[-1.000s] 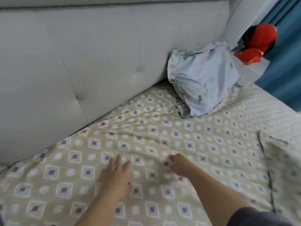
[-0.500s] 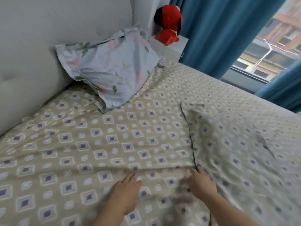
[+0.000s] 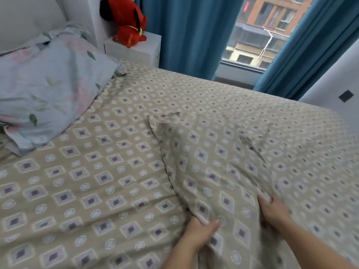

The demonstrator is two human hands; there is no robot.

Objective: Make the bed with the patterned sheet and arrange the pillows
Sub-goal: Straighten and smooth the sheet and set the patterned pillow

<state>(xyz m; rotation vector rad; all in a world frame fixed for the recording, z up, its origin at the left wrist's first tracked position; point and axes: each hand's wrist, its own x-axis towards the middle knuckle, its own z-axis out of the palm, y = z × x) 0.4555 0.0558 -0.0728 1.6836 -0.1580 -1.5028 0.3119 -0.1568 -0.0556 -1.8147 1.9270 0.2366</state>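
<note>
Beige patterned sheet (image 3: 93, 191) covers the whole mattress in front of you, with a few shallow creases near its close edge. Your left hand (image 3: 200, 233) grips the near corner of the patterned pillow (image 3: 213, 167), thumb on top and the cloth bunched against the palm. Your right hand (image 3: 274, 210) is just beside it on the same pillow, fingers (image 3: 265, 199) curled into the fabric, though motion blur hides the exact grip. That pillow lies flat on the sheet, in a matching print, its seamed edge running away from your left hand. Further off to the left, the floral pillow (image 3: 48, 88) leans against the pale headboard (image 3: 25, 18). Beyond it, a red plush toy (image 3: 128, 24) sits on a white nightstand (image 3: 139, 53), next to blue curtains (image 3: 194, 35) and a window (image 3: 258, 35).
</note>
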